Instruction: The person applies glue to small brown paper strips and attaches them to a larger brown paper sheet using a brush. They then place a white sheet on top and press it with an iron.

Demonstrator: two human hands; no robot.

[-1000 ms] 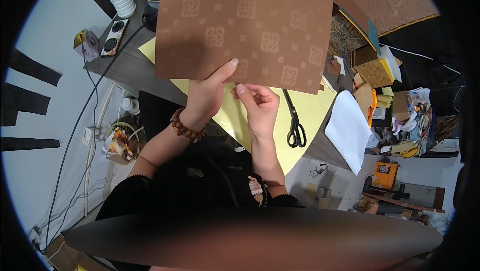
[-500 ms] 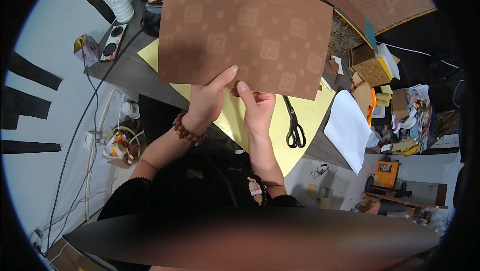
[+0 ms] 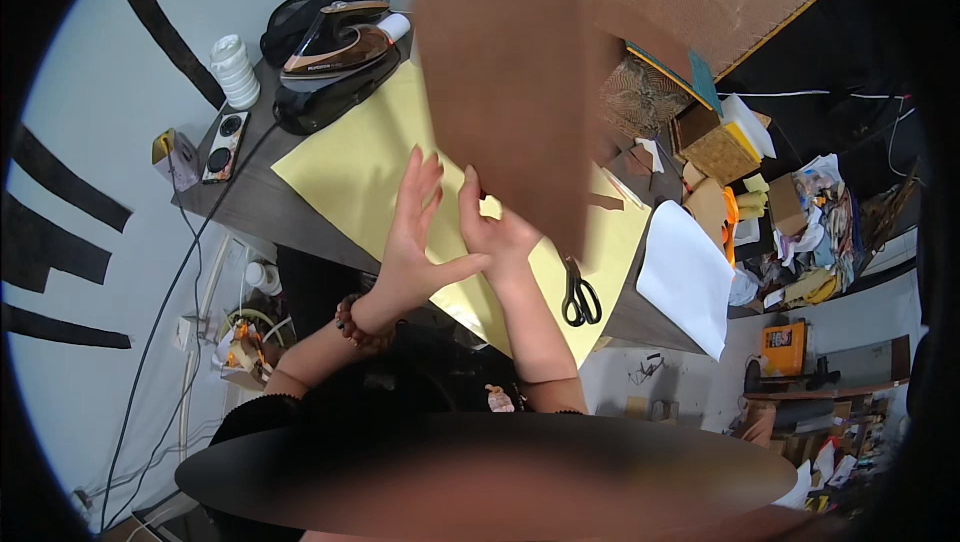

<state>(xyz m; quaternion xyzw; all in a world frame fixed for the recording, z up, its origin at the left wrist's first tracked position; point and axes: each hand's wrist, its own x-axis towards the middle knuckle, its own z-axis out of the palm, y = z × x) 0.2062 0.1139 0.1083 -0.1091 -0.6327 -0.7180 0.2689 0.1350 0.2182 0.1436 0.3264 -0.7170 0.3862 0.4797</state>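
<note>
A brown sheet stands raised and tilted over the table, smeared by motion, with its lower corner coming down near the scissors. My right hand grips it at its lower left edge; the thumb shows, while the fingers are partly behind the sheet. To the left, my left hand is apart from the sheet, fingers spread and nothing in them. Beneath both hands lies a large yellow sheet. Black-handled scissors rest on it below the brown sheet, their blades partly covered.
At the back left an iron sits on a dark base. A phone and a white ribbed container are at the table's left edge. To the right lie a white sheet and a patterned box.
My left hand has let go of the brown sheet and opened. The sheet has swung right and turned, so its printed pattern no longer shows. The iron has come into view.
</note>
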